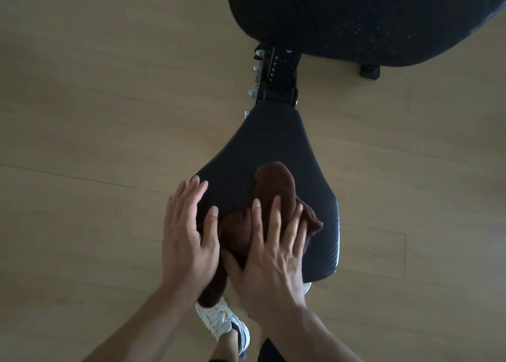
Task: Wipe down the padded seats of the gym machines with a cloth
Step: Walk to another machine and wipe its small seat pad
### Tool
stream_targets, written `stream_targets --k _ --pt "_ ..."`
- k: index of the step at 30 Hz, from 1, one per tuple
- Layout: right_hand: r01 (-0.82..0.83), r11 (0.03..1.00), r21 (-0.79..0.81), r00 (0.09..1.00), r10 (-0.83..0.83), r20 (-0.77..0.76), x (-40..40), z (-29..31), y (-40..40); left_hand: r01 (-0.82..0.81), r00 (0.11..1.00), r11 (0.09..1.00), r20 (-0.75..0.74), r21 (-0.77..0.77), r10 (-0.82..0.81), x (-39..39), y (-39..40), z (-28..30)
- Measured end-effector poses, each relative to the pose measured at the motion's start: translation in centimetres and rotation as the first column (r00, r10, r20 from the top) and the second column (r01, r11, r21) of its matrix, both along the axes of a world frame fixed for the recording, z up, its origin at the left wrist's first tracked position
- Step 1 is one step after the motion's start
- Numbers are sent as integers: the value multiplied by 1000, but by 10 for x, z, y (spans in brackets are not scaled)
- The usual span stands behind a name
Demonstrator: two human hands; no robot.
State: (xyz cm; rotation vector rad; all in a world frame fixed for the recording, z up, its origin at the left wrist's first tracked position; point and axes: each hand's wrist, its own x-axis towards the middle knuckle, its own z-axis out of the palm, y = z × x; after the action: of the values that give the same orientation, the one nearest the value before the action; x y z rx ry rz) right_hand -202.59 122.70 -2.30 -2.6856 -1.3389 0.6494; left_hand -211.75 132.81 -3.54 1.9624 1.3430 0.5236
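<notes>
A black padded seat [273,142] with a textured cover fills the middle of the view, narrow at its far end and wide near me. A crumpled brown cloth [276,186] lies on its near half. My right hand [273,257] presses flat on the cloth with fingers spread. My left hand [189,233] lies flat at the seat's near left edge, fingers apart, its thumb touching the cloth. One end of the cloth hangs off the seat's front between my wrists.
A larger black back pad [356,19] fills the top right, joined to the seat by a black adjustment post with metal pins [276,79]. Light wooden floor [95,101] surrounds the machine. My white sneaker [219,320] stands below the seat.
</notes>
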Motion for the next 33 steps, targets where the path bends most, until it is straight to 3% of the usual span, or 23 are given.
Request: stream_targets --k 7,14,16,21,27,33 --pt "-165 985 57 983 169 -65 47 -24 92 -168 978 983 -118 69 175 28 50 -6" --pt "-79 997 -24 996 77 -54 115 -34 193 -178 964 967 -228 -182 134 44 66 -9" --pt "-41 997 -58 998 38 -56 129 -35 207 -177 955 969 -268 -174 127 45 62 -17" --pt "34 999 -6 998 -34 -45 138 -34 210 -63 936 993 -352 -102 23 44 64 -23" --pt "25 993 116 999 -28 17 150 -37 190 -70 954 995 -296 -76 44 44 65 -30" --pt "195 969 149 977 -179 -113 161 -27 136 8 958 999 -287 42 4 41 59 -25"
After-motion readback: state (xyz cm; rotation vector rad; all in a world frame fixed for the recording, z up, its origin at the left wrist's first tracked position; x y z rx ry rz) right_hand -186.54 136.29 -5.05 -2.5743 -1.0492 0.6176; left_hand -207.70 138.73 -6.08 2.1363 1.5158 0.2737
